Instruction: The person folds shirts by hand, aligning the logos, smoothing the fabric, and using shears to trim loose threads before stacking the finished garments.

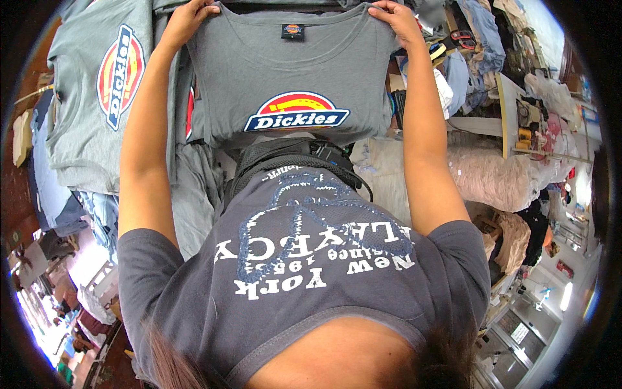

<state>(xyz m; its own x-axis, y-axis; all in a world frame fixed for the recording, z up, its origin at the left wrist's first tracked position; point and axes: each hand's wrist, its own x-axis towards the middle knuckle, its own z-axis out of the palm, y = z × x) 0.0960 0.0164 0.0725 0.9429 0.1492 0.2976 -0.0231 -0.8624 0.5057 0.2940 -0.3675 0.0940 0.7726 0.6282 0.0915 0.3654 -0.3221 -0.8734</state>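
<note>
Two shoulder corners of the grey shirt (291,78), stretched out before the torso (324,227), are pinched by the closed left hand (188,23) and right hand (396,23); spreading seems underway, even tension probably needed next.

A shirt (223,87) spans the space before a person's torso (324,259), its top corners at the left hand (190,23) and right hand (398,23). Between the hands sits a neck label (293,32), farther from the torso than the chest emblem (298,111). Another shirt (78,139) lies left of the left forearm; right of the right forearm is a bundle (492,176).
</note>
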